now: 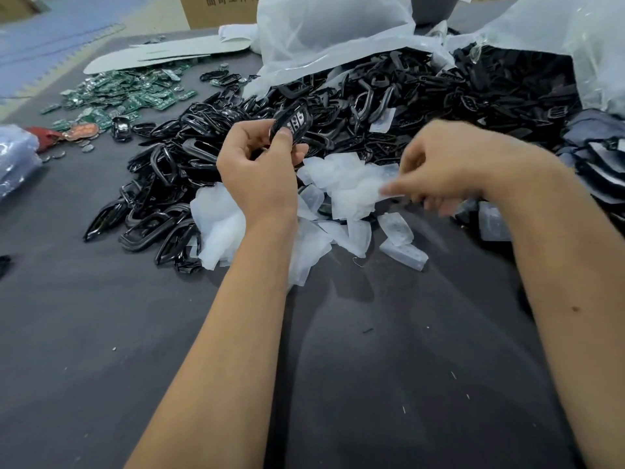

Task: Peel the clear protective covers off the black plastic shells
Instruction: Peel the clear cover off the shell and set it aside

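My left hand [260, 170] grips a black plastic shell [291, 122] with small button holes, holding it up over the middle of the table. My right hand [446, 167] is to the right and lower, its blurred fingertips pinching a clear cover [392, 192] just above a heap of peeled clear covers [341, 184]. Behind both hands spreads a big pile of black shells [389, 103]. More shells [159, 204] lie left of my left wrist.
Green circuit boards [128, 93] are scattered at the back left, with coin cells and a red pouch [44, 135] nearby. Large translucent plastic bags [324, 32] stand at the back. A cardboard box [220, 10] is behind them. The dark table mat [372, 367] lies near me.
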`<action>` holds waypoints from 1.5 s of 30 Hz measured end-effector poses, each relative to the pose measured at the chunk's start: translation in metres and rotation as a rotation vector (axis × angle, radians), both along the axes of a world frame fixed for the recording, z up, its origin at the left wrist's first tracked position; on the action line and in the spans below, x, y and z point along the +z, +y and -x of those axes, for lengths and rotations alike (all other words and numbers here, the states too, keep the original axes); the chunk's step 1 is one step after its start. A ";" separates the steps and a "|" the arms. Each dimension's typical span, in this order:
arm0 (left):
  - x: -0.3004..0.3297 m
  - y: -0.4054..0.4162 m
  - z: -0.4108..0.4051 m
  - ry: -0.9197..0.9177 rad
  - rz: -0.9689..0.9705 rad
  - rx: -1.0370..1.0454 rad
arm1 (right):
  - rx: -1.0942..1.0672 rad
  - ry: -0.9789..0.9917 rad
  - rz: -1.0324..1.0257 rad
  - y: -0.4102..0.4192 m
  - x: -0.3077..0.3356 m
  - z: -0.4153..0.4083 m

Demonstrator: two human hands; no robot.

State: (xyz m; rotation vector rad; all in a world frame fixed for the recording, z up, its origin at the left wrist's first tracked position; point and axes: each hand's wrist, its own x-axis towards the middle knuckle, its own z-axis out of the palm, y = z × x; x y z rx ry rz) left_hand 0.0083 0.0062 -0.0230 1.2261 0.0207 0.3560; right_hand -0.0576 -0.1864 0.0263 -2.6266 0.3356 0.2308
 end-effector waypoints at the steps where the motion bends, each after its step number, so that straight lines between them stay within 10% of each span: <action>1: 0.000 0.000 0.000 -0.016 -0.015 0.002 | 0.047 0.142 0.021 0.002 0.000 0.002; 8: 0.001 0.003 -0.001 -0.054 -0.050 -0.026 | 0.217 0.095 -0.056 0.008 -0.004 0.000; 15: 0.007 0.007 -0.005 -0.065 -0.031 -0.149 | 0.077 -0.347 -0.856 0.014 -0.012 -0.003; 21: 0.002 0.000 0.001 -0.067 -0.214 -0.282 | -0.033 -0.343 -1.265 0.033 -0.038 -0.003; 45: -0.001 0.005 0.001 0.142 -0.144 -0.383 | -0.275 -0.610 -1.187 0.035 -0.051 -0.012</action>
